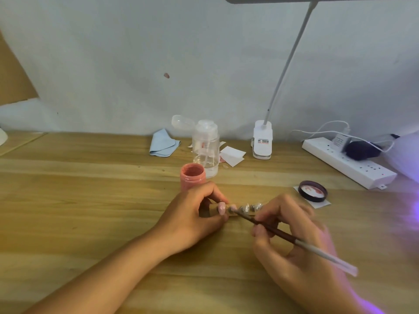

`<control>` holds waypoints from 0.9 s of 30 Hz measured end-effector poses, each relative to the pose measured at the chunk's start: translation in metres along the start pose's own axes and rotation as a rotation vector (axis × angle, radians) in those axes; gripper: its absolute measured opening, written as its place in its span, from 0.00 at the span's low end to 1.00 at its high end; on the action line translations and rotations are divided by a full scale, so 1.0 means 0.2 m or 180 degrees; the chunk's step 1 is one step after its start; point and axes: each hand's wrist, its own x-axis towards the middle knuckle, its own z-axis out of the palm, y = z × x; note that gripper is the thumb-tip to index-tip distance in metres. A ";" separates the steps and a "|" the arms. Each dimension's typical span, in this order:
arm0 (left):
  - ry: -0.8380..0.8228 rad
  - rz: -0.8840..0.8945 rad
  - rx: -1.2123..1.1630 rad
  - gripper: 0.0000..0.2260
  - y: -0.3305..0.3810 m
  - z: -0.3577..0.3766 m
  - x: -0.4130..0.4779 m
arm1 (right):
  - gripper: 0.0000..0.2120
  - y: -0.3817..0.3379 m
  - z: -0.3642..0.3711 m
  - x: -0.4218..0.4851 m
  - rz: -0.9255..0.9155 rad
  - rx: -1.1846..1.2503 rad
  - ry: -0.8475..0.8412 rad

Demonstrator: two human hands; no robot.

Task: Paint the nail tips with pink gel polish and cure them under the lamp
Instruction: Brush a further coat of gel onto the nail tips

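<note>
A short strip holding several nail tips point(248, 207) lies on the wooden table. My left hand point(195, 214) pinches its left end, where one tip looks pink while the others look clear or grey. My right hand point(292, 236) grips a thin brush point(294, 240) with a dark ferrule and white handle. The brush tip touches the nail tip nearest my left fingers. An open jar of pink gel polish point(192, 176) stands just behind my left hand. Its dark lid point(313, 191) lies upside down on a white paper to the right.
A clear pump bottle point(205, 148) with its flip cap open stands behind the jar, with a blue cloth point(163, 143) and white paper pieces point(232, 156) nearby. A white clip lamp point(262, 141) rises at the back. A power strip point(349, 163) lies right, beside purple light point(408, 155).
</note>
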 end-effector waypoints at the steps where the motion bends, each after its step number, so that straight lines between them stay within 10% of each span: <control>1: -0.0007 -0.0008 -0.0009 0.07 0.00 0.00 0.00 | 0.03 0.00 0.00 0.00 0.0026 -0.0020 0.0031; 27: 0.0017 0.0093 0.0054 0.05 0.01 0.00 0.00 | 0.02 0.02 0.01 0.00 0.0156 0.0179 0.0108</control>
